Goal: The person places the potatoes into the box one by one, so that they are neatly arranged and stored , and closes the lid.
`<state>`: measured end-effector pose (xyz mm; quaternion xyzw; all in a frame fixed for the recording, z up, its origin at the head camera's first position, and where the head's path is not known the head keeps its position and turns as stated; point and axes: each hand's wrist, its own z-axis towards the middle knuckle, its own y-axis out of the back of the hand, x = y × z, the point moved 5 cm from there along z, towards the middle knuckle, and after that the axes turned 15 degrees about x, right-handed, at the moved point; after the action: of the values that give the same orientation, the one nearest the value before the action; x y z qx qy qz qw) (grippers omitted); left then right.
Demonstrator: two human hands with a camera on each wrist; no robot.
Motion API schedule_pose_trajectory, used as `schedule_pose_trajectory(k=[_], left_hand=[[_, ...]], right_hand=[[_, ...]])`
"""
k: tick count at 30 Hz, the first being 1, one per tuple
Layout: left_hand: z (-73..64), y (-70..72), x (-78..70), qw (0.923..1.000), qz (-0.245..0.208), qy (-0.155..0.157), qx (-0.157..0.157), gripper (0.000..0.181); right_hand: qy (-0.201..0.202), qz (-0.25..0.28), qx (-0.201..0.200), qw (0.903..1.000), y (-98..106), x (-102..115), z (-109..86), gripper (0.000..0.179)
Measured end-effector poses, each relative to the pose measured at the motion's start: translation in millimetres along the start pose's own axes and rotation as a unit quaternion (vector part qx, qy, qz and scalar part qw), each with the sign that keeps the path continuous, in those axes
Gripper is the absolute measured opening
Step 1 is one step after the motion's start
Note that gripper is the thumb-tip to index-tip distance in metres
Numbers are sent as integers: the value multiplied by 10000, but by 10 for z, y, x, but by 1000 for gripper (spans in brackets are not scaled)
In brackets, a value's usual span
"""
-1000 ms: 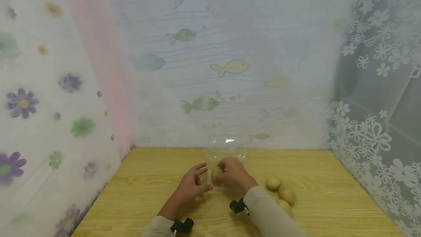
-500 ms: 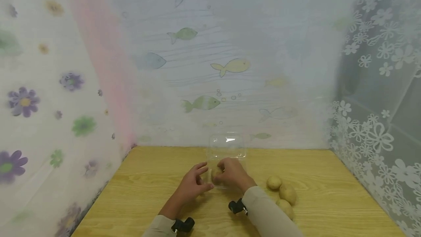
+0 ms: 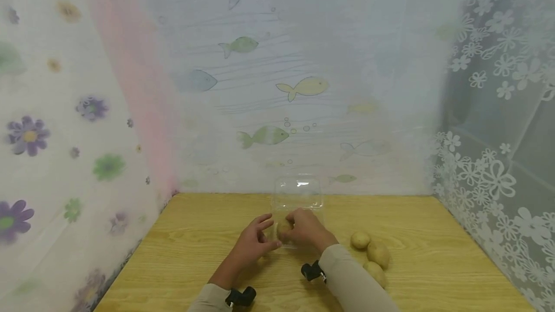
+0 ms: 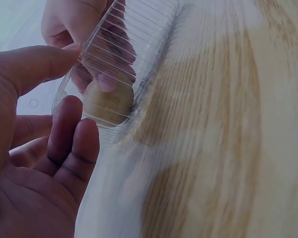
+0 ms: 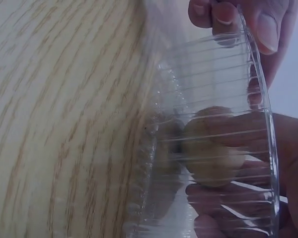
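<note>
A clear plastic clamshell box (image 3: pixel 299 201) stands on the table with its lid raised at the back. My right hand (image 3: pixel 309 229) reaches into its base and grips a potato (image 3: pixel 284 229) there. Through the ribbed wall in the right wrist view, the potato (image 5: pixel 213 153) sits low in the box between thumb and fingers. My left hand (image 3: pixel 255 242) holds the box's left end. In the left wrist view, the left thumb and fingertips (image 4: pixel 87 134) meet the rim at a corner. The right hand hides part of the box's inside.
To the right of the box, by the right sleeve, lie several loose potatoes (image 3: pixel 377 255) in a close group. The wooden table (image 3: pixel 195 235) ends at a fish-print curtain (image 3: pixel 260 158) behind. Flowered sheets hang on both sides.
The potato in my right hand has shifted very slightly to the left inside the box. Both hands otherwise keep nearly the same place, and the loose potatoes lie unmoved.
</note>
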<state>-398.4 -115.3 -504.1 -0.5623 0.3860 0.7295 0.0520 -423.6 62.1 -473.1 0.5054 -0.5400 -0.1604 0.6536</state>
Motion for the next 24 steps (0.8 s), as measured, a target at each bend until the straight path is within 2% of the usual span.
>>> schedule_pose_trajectory(k=[4, 10, 15, 20, 24], left_hand=[[3, -4, -12, 10000, -77, -10, 18, 82], [-7, -4, -15, 9998, -152, -88, 11, 80], [-6, -10, 0, 9997, -192, -127, 29, 80], [-4, -7, -6, 9998, -175, -124, 15, 82], [6, -1, -10, 9998, -157, -127, -5, 80]], right_hand=[[29, 73, -15, 10000, -9, 4, -5, 21], [196, 221, -148, 9995, -28, 21, 13, 28], [152, 173, -321, 9992, -21, 23, 26, 18], [34, 109, -472, 9988, 5, 51, 18, 27], [46, 76, -516, 9986, 20, 79, 18, 19]])
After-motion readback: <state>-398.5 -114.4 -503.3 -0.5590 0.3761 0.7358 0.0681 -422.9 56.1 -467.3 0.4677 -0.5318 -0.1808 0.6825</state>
